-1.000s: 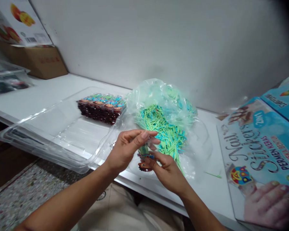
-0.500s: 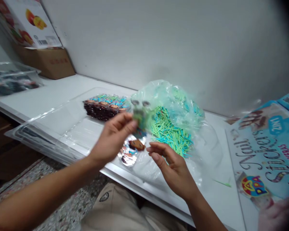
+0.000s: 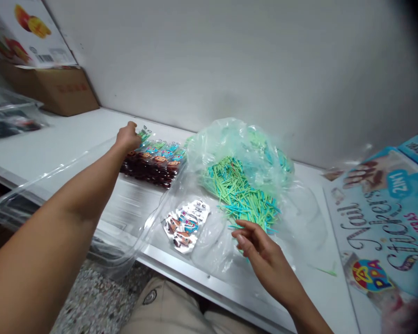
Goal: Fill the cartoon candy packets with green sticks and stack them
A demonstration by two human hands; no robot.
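Note:
My left hand [image 3: 128,135] reaches to the far-left end of a row of small printed packets [image 3: 153,171]. Its fingers are closed on a clear-topped packet [image 3: 145,135] with green in it, partly hidden by the hand. The row stands in a clear plastic tray [image 3: 125,204]. At the near edge of a heap of thin green and blue sticks [image 3: 247,195], my right hand [image 3: 259,248] is curled, with a few stick ends showing by the thumb and fingers. A flat silver-backed packet [image 3: 186,227] with brown and blue print lies between the hands.
A crumpled clear plastic bag [image 3: 230,134] spreads behind and under the sticks. To the right is a "Nail Stickers" printed sheet [image 3: 376,208]. Cardboard boxes [image 3: 69,93] and a clear container [image 3: 14,116] stand at left. A wall backs the white table [image 3: 83,125].
My left hand has moved left and away with the packet, from above the silver one to the row. My right hand has shifted slightly right and down to the sticks' edge.

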